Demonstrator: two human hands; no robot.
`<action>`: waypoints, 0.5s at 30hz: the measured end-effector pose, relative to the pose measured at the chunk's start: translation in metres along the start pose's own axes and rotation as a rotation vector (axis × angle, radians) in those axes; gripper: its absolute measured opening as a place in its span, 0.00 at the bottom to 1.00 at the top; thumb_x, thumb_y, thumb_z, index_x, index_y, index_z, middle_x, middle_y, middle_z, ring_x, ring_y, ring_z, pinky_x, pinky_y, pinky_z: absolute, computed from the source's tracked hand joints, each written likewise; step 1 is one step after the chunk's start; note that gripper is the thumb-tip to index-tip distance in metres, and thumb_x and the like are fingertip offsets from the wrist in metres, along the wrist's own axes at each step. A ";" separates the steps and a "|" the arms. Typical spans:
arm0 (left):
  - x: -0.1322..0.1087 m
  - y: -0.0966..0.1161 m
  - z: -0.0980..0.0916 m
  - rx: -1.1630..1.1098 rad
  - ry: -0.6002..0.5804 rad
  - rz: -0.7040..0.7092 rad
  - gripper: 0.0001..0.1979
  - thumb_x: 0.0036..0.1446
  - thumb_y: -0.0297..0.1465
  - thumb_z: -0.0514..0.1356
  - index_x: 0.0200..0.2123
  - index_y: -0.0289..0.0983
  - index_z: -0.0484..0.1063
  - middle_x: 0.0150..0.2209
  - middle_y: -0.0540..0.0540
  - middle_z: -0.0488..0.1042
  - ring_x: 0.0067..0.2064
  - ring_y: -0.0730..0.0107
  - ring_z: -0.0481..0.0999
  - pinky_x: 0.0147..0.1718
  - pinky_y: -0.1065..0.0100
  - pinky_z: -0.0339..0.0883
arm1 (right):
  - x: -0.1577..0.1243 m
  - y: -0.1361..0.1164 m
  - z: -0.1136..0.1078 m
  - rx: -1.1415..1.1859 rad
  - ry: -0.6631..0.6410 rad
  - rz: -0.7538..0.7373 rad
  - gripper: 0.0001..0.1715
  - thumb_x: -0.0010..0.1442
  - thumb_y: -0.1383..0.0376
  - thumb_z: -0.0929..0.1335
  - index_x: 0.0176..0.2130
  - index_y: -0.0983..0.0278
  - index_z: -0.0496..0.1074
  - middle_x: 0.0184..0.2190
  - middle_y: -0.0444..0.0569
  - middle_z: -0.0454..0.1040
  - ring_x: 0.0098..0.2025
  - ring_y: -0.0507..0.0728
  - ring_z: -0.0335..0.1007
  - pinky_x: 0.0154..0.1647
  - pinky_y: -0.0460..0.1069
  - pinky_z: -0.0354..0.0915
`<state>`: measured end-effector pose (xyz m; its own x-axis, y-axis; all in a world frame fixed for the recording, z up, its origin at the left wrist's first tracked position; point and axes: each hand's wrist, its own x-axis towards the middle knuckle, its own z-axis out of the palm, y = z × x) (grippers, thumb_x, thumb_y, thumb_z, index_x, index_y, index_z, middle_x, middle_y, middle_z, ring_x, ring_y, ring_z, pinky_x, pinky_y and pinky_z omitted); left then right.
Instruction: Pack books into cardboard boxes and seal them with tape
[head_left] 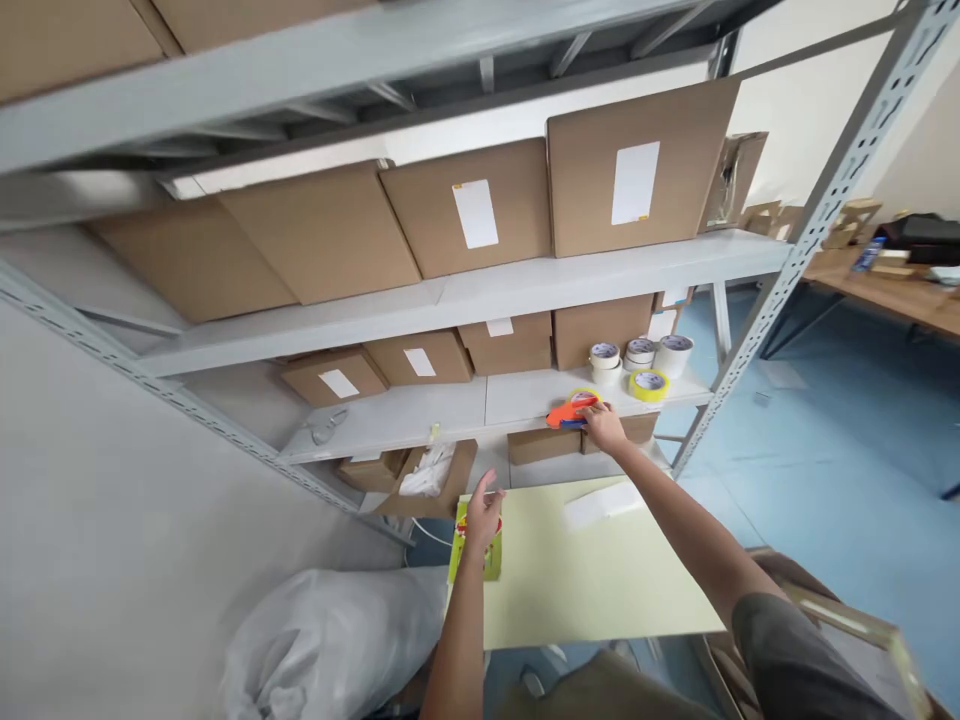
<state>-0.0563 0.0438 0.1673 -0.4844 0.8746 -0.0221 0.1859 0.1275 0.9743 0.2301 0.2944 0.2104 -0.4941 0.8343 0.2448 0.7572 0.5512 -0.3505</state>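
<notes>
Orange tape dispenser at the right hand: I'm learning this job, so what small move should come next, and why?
Probably draw the orange tape dispenser back over the table: the right hand has its fingers on it by the front edge of the shelf, the table lies below, and the open left hand seems free to help.

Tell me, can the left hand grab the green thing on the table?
Probably yes: the left hand looks empty and is just over the green thing, with nothing seen between.
</notes>
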 end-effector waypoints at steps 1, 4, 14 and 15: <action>-0.001 -0.004 -0.003 -0.013 -0.023 0.001 0.31 0.64 0.42 0.64 0.68 0.44 0.70 0.67 0.37 0.73 0.48 0.62 0.85 0.55 0.60 0.76 | -0.016 -0.004 -0.001 -0.008 0.014 -0.001 0.22 0.64 0.72 0.68 0.56 0.64 0.76 0.54 0.65 0.80 0.64 0.71 0.65 0.68 0.62 0.50; -0.003 -0.017 -0.006 -0.025 -0.092 -0.004 0.29 0.64 0.40 0.63 0.68 0.44 0.71 0.65 0.38 0.75 0.48 0.61 0.84 0.55 0.60 0.76 | -0.067 -0.016 0.002 -0.054 0.042 0.065 0.21 0.68 0.70 0.65 0.58 0.62 0.75 0.52 0.63 0.81 0.65 0.73 0.62 0.69 0.66 0.46; -0.034 -0.058 0.004 -0.082 -0.196 -0.052 0.28 0.65 0.40 0.64 0.67 0.43 0.71 0.65 0.37 0.74 0.46 0.64 0.84 0.52 0.60 0.78 | -0.239 -0.014 0.074 -0.209 -0.042 0.309 0.17 0.70 0.66 0.65 0.55 0.60 0.77 0.55 0.59 0.79 0.60 0.69 0.65 0.67 0.63 0.48; -0.039 -0.061 0.004 -0.086 -0.190 -0.053 0.27 0.65 0.40 0.64 0.66 0.43 0.72 0.65 0.37 0.74 0.45 0.63 0.85 0.51 0.59 0.78 | -0.253 -0.008 0.085 -0.213 -0.074 0.335 0.17 0.69 0.66 0.65 0.55 0.61 0.77 0.55 0.59 0.79 0.60 0.69 0.65 0.66 0.62 0.49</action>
<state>-0.0451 0.0038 0.1074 -0.3204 0.9412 -0.1074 0.0870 0.1421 0.9860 0.3123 0.0803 0.0741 -0.2284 0.9702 0.0805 0.9493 0.2403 -0.2026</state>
